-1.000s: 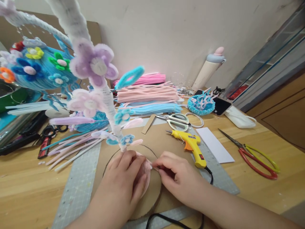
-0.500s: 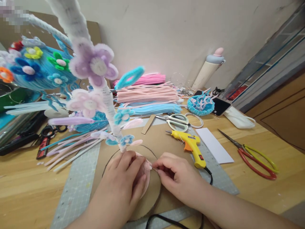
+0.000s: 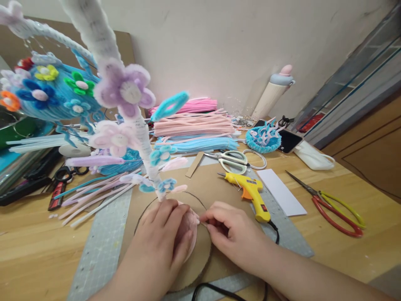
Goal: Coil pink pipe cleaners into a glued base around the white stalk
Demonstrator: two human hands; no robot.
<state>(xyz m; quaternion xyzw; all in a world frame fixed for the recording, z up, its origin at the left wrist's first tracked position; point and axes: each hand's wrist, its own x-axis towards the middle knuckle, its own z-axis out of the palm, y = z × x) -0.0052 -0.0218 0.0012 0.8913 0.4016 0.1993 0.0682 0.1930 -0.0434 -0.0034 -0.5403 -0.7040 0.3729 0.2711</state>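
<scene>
Pink disc [image 3: 190, 222] is lying under the left hand [image 3: 161, 240], grip unclear; beside it, the right hand [image 3: 233, 232] is pinching a strand [image 3: 198, 221].

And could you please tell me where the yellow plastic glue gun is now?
In the head view, the yellow plastic glue gun lies right of centre, just beyond the right hand and left of the white rectangular paper strip.
</scene>
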